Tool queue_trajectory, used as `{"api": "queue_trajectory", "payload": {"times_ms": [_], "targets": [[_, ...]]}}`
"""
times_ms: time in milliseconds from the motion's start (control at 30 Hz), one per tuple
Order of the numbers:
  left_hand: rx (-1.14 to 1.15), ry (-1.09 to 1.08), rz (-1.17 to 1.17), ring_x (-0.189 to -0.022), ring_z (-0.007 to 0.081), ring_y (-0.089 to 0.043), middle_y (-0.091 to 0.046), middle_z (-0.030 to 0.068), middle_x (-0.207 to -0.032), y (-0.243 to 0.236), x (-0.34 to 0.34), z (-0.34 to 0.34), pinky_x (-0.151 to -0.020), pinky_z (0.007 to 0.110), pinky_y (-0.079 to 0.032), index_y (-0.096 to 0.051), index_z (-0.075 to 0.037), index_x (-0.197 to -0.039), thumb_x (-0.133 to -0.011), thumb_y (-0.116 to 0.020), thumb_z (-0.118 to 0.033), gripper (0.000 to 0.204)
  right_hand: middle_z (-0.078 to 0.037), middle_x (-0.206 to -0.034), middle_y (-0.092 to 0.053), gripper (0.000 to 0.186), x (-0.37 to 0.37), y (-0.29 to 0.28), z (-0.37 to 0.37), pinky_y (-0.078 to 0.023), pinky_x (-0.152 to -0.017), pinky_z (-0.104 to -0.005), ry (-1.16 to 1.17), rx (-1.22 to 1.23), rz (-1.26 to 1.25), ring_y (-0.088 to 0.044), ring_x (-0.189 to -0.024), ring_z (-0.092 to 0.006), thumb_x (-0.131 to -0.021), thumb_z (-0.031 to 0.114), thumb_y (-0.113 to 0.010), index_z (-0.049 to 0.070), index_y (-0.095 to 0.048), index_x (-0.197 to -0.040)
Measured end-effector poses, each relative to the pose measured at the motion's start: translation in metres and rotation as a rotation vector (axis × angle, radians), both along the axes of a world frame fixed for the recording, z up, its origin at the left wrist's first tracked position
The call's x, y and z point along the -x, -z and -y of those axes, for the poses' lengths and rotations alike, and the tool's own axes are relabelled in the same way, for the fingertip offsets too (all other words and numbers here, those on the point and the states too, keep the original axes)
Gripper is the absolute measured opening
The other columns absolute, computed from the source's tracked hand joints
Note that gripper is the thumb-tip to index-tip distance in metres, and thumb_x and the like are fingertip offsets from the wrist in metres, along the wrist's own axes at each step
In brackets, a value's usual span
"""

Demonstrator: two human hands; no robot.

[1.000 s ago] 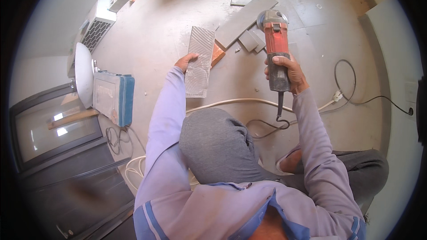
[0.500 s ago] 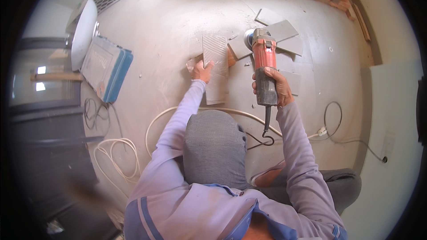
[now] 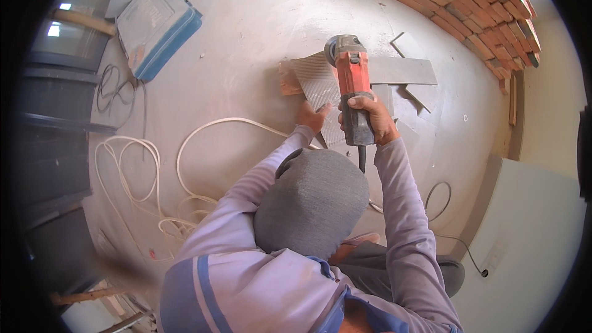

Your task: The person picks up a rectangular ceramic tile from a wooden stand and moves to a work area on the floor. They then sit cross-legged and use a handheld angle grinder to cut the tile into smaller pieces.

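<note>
My right hand (image 3: 374,117) is wrapped around the dark handle of a red and black angle grinder (image 3: 354,75). The grinder's head points away from me, and its disc sits over the far right part of a ridged grey tile (image 3: 314,79). Whether the disc touches the tile I cannot tell. With my left hand (image 3: 313,117) I grip the near left edge of that tile, thumb on top; the other fingers are partly hidden. An orange-brown brick (image 3: 288,78) shows from under the tile's left side.
Several cut grey tile pieces (image 3: 404,71) lie right of the grinder. Stacked bricks (image 3: 468,12) stand at the far right. A blue-edged case (image 3: 157,28) lies far left. A white cable (image 3: 185,139) loops across the floor, and a pale panel (image 3: 530,234) stands at the right.
The view has swung to the right. The tile has turned, its far end now leaning left, and the grinder's head has come over it from the right.
</note>
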State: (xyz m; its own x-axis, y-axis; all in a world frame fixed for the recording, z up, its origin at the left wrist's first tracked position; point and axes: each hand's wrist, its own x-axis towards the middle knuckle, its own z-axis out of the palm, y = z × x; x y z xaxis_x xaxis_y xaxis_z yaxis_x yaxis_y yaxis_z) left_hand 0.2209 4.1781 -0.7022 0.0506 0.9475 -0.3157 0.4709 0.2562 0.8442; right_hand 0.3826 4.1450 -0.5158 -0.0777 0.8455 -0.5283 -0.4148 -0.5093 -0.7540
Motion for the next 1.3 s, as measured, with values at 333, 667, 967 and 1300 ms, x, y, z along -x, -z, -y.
{"api": "queue_trajectory", "payload": {"times_ms": [333, 667, 967, 1300], "targets": [[0.059, 0.127, -0.035, -0.098, 0.0412, -0.063, -0.061, 0.0299, -0.101, -0.004, -0.005, -0.008, -0.084, 0.047, -0.048, -0.054, 0.006, -0.102, -0.083, -0.074, -0.046, 0.059, -0.017, -0.086, -0.066, 0.039, 0.029, 0.021, -0.024, -0.061, -0.057, -0.0374, -0.028, -0.041, 0.101, -0.069, -0.063, -0.0255, -0.078, 0.015, -0.068, -0.003, -0.052, -0.109], [-0.236, -0.001, 0.122, -0.103, 0.0429, -0.061, -0.059, 0.0314, -0.104, 0.031, -0.010, -0.005, -0.089, 0.047, -0.047, -0.050, 0.008, -0.107, -0.085, -0.070, -0.042, 0.058, -0.016, -0.080, -0.064, 0.047, 0.042, 0.019, -0.040, -0.058, -0.056, -0.0366, -0.051, 0.038, 0.066, -0.068, -0.061, -0.0263, -0.079, 0.008, -0.068, -0.003, -0.046, -0.118], [-0.021, 0.104, 0.157, -0.108, 0.0429, -0.060, -0.059, 0.0348, -0.110, 0.013, -0.009, -0.008, -0.092, 0.046, -0.046, -0.051, 0.010, -0.111, -0.085, -0.071, -0.044, 0.063, -0.019, -0.079, -0.066, 0.041, 0.037, 0.025, -0.037, -0.058, -0.056, -0.0360, -0.055, 0.039, 0.105, -0.068, -0.060, -0.0265, -0.079, 0.011, -0.067, -0.005, -0.050, -0.112], [-0.048, 0.101, 0.207, -0.109, 0.0450, -0.059, -0.059, 0.0337, -0.110, 0.038, -0.011, -0.008, -0.094, 0.047, -0.045, -0.049, 0.010, -0.114, -0.085, -0.073, -0.043, 0.064, -0.020, -0.077, -0.068, 0.035, 0.042, 0.022, -0.034, -0.059, -0.055, -0.0341, -0.064, -0.011, 0.159, -0.068, -0.060, -0.0253, -0.080, 0.017, -0.066, -0.007, -0.056, -0.103]]}}
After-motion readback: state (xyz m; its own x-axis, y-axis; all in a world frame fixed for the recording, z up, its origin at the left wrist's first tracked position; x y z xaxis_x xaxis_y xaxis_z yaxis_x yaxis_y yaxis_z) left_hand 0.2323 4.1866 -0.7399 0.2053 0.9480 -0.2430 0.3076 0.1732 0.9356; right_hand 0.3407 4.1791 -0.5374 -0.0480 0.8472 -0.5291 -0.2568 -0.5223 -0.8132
